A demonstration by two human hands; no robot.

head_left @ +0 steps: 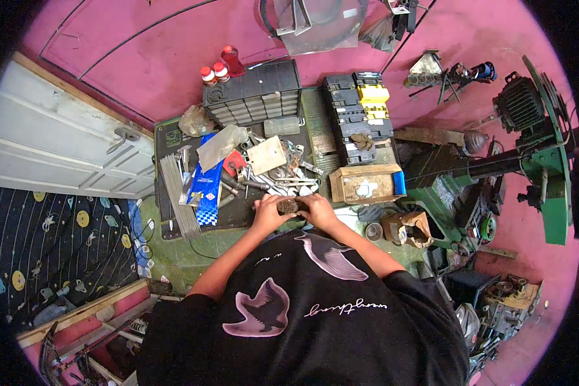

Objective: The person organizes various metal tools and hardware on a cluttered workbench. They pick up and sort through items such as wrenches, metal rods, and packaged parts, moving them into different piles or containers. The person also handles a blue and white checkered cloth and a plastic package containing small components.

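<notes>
Both my hands are at the front edge of the cluttered workbench (251,217), close to my body. Between them is a small round brown part (287,206) that looks rusty or dirty; its exact kind cannot be made out. My left hand (269,211) grips it from the left with bent fingers. From the other side my right hand (317,210) closes on it, its fingers partly hidden. Just beyond the hands lie several metal wrenches (289,183) in a loose heap. A beige flat plate (267,155) rests on top of the heap.
Welding rods (177,193) and a blue packet (207,186) lie left. Behind stands a grey drawer cabinet (254,96). On the right are black-and-yellow cases (357,116), a wooden box (367,183), a torn paper bag (407,229) and a green machine (547,161).
</notes>
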